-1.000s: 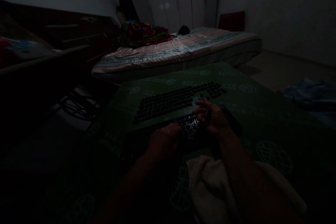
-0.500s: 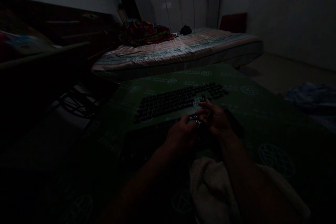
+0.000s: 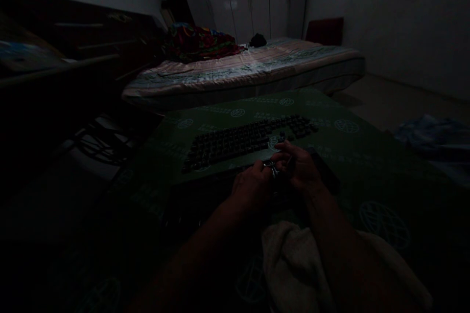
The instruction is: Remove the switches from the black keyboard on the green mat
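Note:
A dark keyboard base (image 3: 205,193) lies across the green board in front of me, its details lost in the dim light. My left hand (image 3: 253,183) is over its middle, fingers closed and pressed together. Close by on the right, my right hand (image 3: 299,166) is closed with curled fingers around a dark, slim thing I cannot make out. Between the fingertips of both hands a small shiny metal piece (image 3: 272,168) catches the light; which hand grips it is unclear. Behind the hands, black keycaps (image 3: 235,142) are laid out in keyboard rows.
The green printed board (image 3: 345,156) forms the work surface. A pale cloth (image 3: 293,259) lies under my right forearm. Beyond the board stands a bed (image 3: 249,68) with a colourful blanket (image 3: 201,44). Dark shelving (image 3: 73,54) is on the left, bundled fabric (image 3: 433,132) on the right.
The whole view has shifted slightly left. Both hands stay close together over the keyboard base, with only slight finger movement around the shiny piece.

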Available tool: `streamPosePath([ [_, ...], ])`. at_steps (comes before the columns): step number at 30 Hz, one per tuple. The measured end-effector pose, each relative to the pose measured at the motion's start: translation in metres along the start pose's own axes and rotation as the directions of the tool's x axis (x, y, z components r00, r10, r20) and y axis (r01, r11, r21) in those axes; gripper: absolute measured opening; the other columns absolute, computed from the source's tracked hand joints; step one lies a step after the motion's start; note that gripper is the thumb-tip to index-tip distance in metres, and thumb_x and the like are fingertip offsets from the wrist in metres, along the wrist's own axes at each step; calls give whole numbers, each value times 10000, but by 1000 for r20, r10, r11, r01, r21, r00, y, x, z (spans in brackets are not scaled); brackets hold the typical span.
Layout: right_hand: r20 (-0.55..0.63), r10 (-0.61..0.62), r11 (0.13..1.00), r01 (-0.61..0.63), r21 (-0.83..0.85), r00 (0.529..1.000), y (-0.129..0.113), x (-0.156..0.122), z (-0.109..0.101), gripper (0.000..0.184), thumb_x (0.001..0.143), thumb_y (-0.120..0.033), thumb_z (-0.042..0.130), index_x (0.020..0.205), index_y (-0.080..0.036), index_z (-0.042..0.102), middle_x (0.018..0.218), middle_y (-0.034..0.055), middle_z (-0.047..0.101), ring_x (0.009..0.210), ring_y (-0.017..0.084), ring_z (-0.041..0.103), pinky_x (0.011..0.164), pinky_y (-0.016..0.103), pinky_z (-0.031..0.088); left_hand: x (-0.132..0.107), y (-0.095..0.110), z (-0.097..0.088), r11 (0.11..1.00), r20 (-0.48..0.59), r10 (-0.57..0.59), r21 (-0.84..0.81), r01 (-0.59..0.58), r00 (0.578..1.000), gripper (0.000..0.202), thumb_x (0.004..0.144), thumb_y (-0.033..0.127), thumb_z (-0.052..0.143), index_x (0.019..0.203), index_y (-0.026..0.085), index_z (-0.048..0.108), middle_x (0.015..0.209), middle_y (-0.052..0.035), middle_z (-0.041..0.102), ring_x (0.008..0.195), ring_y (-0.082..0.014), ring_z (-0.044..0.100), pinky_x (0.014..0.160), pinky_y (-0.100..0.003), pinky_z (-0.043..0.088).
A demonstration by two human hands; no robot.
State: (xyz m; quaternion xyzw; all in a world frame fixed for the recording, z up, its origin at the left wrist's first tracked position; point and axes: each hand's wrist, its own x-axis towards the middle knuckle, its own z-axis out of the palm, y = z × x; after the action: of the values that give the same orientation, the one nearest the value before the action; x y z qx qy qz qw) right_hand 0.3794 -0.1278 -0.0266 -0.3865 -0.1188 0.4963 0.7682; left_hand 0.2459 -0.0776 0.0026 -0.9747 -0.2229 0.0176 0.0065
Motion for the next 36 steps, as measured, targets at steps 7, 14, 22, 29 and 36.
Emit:
streamPosePath([
  [7,13,3,1000,-3,-4,1000,2,3,-3,217,753,-344,607,820,-138,622,558,26,653,371,72,518,330,144,336,5,2,-10,999,97,-10,42,6,995,249,802,311,420,975,219,573,948,-79,540,767,-237,618,629,-356,494],
  [14,22,2,1000,-2,-3,1000,2,2,-3,227,758,-361,600,806,-139,615,554,26,651,370,69,518,316,135,316,12,1,-22,997,187,-15,72,2,982,309,776,308,423,1013,226,604,939,-108,592,790,-280,630,630,-381,497],
  [22,12,-2,1000,3,-18,1000,2,3,-1,232,754,-365,600,801,-139,608,545,26,651,362,69,514,293,128,275,14,-9,-31,995,288,-61,94,35,956,300,712,302,446,913,203,645,843,-109,671,752,-293,646,594,-357,498],
  [29,-8,-1,999,1,-38,1000,1,1,0,229,743,-367,615,794,-144,611,542,21,651,358,71,515,301,137,308,11,2,-26,993,158,-66,103,50,985,309,752,286,424,969,196,624,935,-113,627,784,-286,637,629,-377,499],
  [36,17,-6,999,7,-41,1000,2,3,-3,272,715,-390,645,806,-135,613,555,26,653,375,76,527,297,137,306,11,14,-18,998,127,-51,50,45,991,318,791,324,445,1053,215,589,992,-119,584,815,-270,624,658,-367,491],
])
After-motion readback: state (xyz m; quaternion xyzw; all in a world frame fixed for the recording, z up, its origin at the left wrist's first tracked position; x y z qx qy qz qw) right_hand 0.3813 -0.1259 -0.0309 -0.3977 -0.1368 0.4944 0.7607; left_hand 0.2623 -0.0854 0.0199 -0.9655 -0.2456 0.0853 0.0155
